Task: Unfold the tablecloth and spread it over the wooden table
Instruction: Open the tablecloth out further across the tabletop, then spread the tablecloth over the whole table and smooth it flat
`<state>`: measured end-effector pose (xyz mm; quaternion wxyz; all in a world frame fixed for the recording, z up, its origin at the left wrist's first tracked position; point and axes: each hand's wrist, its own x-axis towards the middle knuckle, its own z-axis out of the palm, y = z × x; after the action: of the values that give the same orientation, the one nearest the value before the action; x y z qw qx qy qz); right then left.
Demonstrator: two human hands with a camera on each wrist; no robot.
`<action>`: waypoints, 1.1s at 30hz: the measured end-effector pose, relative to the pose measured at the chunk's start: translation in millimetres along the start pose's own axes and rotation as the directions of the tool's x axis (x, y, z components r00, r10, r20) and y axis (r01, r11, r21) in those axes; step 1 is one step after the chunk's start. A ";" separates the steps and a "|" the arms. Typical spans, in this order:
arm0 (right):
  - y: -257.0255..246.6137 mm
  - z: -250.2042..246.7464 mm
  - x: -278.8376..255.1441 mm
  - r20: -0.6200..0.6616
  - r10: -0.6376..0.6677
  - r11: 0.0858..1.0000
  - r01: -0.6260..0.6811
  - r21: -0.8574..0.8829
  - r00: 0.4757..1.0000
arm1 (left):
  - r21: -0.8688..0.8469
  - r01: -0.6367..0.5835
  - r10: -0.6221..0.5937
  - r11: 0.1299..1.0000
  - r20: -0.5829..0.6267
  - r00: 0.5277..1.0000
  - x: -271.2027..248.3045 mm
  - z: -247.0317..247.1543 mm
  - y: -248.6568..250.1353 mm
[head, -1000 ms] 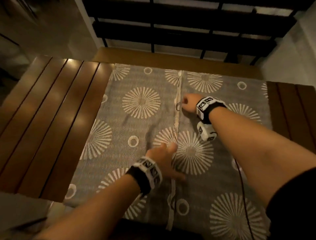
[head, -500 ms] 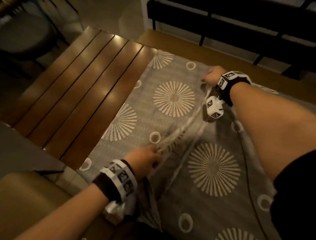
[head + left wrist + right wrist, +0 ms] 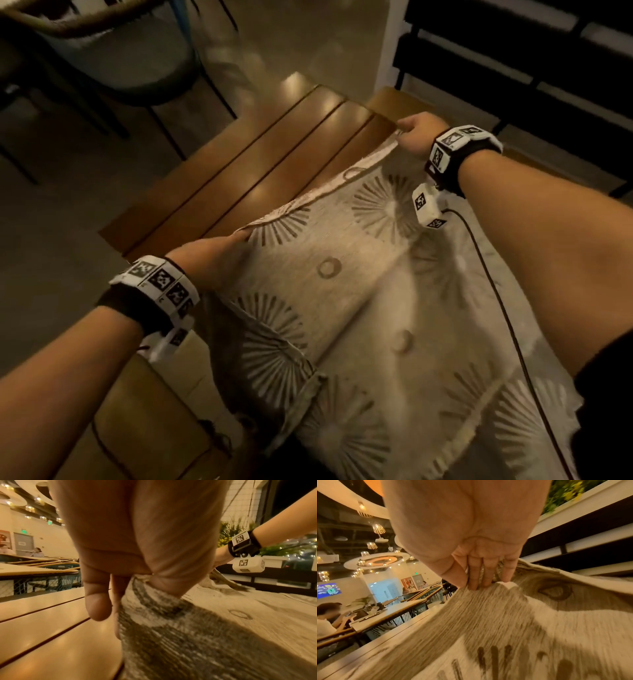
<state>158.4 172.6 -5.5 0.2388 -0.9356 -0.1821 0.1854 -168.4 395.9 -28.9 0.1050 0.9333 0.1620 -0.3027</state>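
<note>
The tablecloth (image 3: 370,294), grey-beige with sunburst and ring prints, has one layer turned back so its pale underside faces up over the middle of the slatted wooden table (image 3: 274,164). My left hand (image 3: 212,253) pinches the hemmed edge near the table's front; the left wrist view shows the thumb on top of the cloth (image 3: 171,615) and the fingers (image 3: 97,601) under it. My right hand (image 3: 416,132) grips the same edge at the far side, its fingers (image 3: 481,573) curled round the bunched cloth (image 3: 505,615). The edge hangs stretched between both hands above bare slats.
A chair (image 3: 113,61) stands on the floor beyond the table's left end. A dark railing (image 3: 513,51) runs along the far right side. A black cable (image 3: 493,281) trails from my right wrist across the cloth. A lighter wooden seat (image 3: 137,421) sits below my left arm.
Both hands have taken the hemmed edge from the middle of the cloth and carried it left, turning the layer over so the pale underside shows. The view has swung left.
</note>
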 end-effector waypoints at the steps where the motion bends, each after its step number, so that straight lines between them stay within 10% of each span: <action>1: -14.7 12.6 14.2 0.020 -0.002 1.000 0.002 -0.015 1.000 | -0.020 0.027 -0.027 0.999 0.003 1.000 8.8 -3.5 -17.3; 13: -227.8 149.4 156.6 0.204 -0.143 0.965 0.182 -0.187 0.968 | -0.206 0.259 -0.265 0.944 -0.002 0.964 40.4 -38.4 -239.4; 22: -277.1 208.0 118.3 0.383 -0.396 0.766 0.530 -0.362 0.834 | -0.419 0.291 -0.365 0.860 -0.108 0.925 42.5 -12.8 -238.9; 28: -301.5 270.3 42.7 0.595 -0.648 0.510 0.851 -0.125 0.476 | -0.904 0.311 -0.437 0.293 0.163 0.885 30.0 13.8 -245.1; 31: -311.0 286.5 34.0 0.651 -0.621 0.433 0.883 -0.180 0.437 | -0.955 0.295 -0.447 0.008 0.261 0.856 20.9 24.6 -246.3; 33: -316.6 287.7 36.4 0.660 -0.600 0.442 0.875 -0.197 0.452 | -0.946 0.320 -0.432 0.045 0.270 0.860 14.0 29.6 -254.5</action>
<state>-14.9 556.8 -87.2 -0.0188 -0.6902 -0.6847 0.2335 -266.6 626.0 -85.7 0.5873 0.5771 0.5584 -0.1010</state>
